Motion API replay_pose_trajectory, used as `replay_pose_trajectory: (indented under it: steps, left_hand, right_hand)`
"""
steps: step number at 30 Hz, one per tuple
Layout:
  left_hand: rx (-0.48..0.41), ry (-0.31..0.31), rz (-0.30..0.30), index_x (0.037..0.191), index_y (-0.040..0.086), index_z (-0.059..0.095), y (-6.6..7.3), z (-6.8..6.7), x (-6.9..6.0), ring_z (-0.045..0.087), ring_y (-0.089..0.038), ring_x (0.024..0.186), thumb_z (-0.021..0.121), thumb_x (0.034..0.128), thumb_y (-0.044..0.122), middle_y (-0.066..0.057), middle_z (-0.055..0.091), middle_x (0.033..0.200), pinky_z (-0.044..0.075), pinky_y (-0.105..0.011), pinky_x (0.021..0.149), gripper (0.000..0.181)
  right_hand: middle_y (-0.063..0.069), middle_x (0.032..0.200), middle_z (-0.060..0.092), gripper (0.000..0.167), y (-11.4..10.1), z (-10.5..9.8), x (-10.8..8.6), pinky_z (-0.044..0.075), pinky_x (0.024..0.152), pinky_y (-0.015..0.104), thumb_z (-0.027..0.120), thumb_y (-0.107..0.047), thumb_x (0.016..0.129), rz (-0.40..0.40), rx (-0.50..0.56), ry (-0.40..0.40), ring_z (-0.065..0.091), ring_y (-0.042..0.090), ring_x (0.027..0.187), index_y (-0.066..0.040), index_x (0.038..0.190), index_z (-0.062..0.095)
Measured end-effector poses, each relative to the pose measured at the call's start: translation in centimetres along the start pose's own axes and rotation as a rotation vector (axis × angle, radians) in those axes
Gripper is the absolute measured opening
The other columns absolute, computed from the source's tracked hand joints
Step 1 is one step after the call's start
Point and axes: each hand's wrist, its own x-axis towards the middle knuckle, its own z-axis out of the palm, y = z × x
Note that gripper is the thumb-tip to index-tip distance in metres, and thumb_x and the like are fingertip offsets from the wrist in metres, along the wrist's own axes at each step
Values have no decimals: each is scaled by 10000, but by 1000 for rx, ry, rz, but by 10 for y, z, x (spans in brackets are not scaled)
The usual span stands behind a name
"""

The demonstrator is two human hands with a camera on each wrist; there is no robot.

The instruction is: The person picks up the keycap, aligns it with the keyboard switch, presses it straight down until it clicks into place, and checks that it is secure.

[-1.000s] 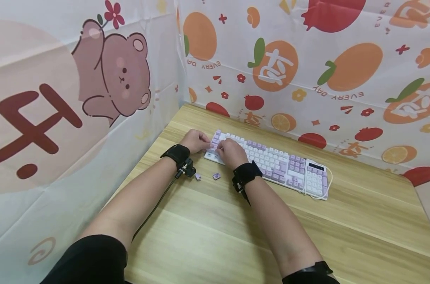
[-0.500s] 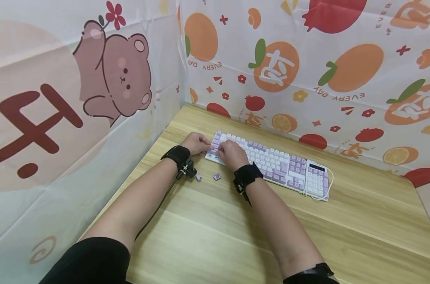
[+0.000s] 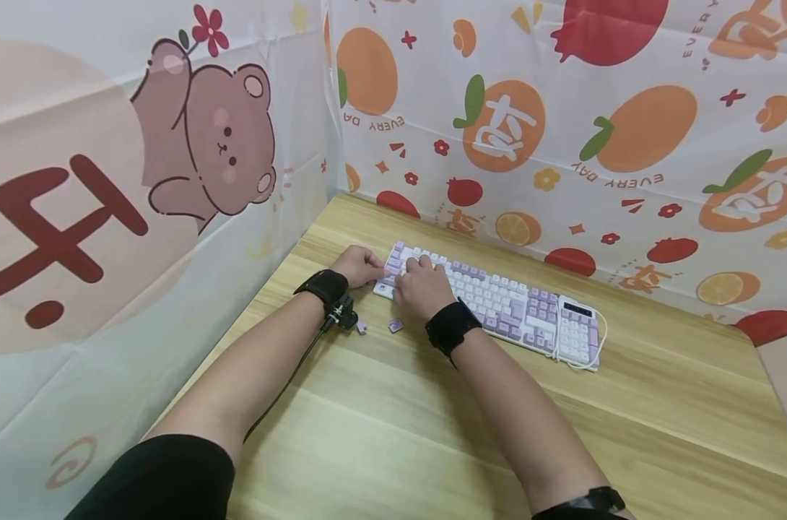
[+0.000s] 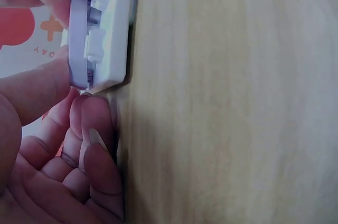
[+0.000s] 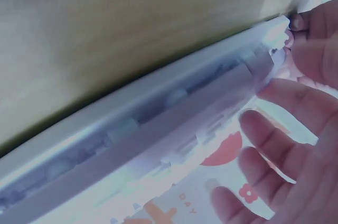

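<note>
A white and purple keyboard [image 3: 497,296] lies at a slant on the table. My left hand [image 3: 357,266] grips its left end, with the thumb [image 4: 39,89] on a purple keycap [image 4: 79,39] and the other fingers curled against the keyboard's edge. Over the keys at that end is my right hand [image 3: 424,289], its fingers loosely bent and spread. In the right wrist view, its index finger [image 5: 296,100] touches or nearly touches the keys, while the other fingers hold nothing. Two loose purple keycaps, one [image 3: 396,326] nearer the right wrist and one [image 3: 362,328] by the left wrist, lie in front.
A white cable [image 3: 601,339] is looped around the keyboard's right end. Patterned cloth [image 3: 419,130] hangs behind the wooden table [image 3: 380,419], and another cloth [image 3: 237,238] lines the left side. A black cord [image 3: 283,386] runs from the left wrist camera along the forearm.
My right hand's fingers have loosened from a pinch and spread over the keys, and the wrist has turned. My left hand stays at the keyboard's left end.
</note>
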Motion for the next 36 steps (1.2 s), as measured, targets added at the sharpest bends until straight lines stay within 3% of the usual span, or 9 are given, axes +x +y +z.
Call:
replay_pose_trajectory:
  steps: [4,7,12,17,20,24,30,36]
  left_hand:
    - [8,-15,1,984,34,680,-5,2,1,559,-112,665,713,907,223,-14,620,755,452,-215,598,207]
    - [12,-14,24,1000,39,673,-7,2,3,563,-121,689,694,919,235,-23,618,777,447,-227,626,213]
    - [32,-31,29,1007,38,662,-7,3,3,558,-135,719,703,909,266,-25,606,803,440,-238,650,251]
    - [53,-29,50,999,31,664,-6,5,0,536,-119,674,726,890,263,-5,595,755,429,-229,622,264]
    - [65,-14,69,999,37,660,-6,5,0,517,-125,678,717,898,264,-8,580,763,415,-233,620,255]
    - [104,-19,98,1027,56,649,-7,3,2,505,-149,753,714,900,309,-25,566,835,400,-247,670,290]
    - [115,-63,153,1024,35,647,-10,1,0,532,-159,815,790,835,260,-47,602,900,426,-255,722,327]
    - [107,-57,174,978,31,674,-16,-2,1,550,-168,828,771,857,204,-57,640,902,436,-265,739,232]
  right_hand:
    - [71,1442,471,395,5,0,-3,332,1092,601,485,-329,973,18,86,-104,328,336,1396,-259,1336,623]
    - [29,1591,317,462,12,1,-3,189,1152,651,499,-338,969,49,197,-161,160,331,1500,-322,1431,513]
    - [-2,1644,195,496,20,6,-6,103,1159,672,528,-347,983,54,305,-214,50,330,1526,-356,1469,429]
    - [3,1652,162,526,18,6,-9,70,1163,670,529,-343,982,25,251,-214,2,331,1528,-346,1491,396]
    - [-2,1649,173,527,18,5,-7,97,1166,662,524,-346,990,16,242,-210,26,330,1528,-335,1498,389]
    - [-1,1624,260,479,25,6,-2,174,1167,633,544,-325,998,12,343,-178,140,334,1513,-293,1468,457]
    - [39,1521,450,427,34,9,-1,269,1189,451,632,-241,960,2,455,-95,334,283,1453,-158,1376,583]
    - [67,1538,420,378,33,12,-7,259,1195,419,581,-275,996,-52,404,-88,354,293,1442,-169,1358,595]
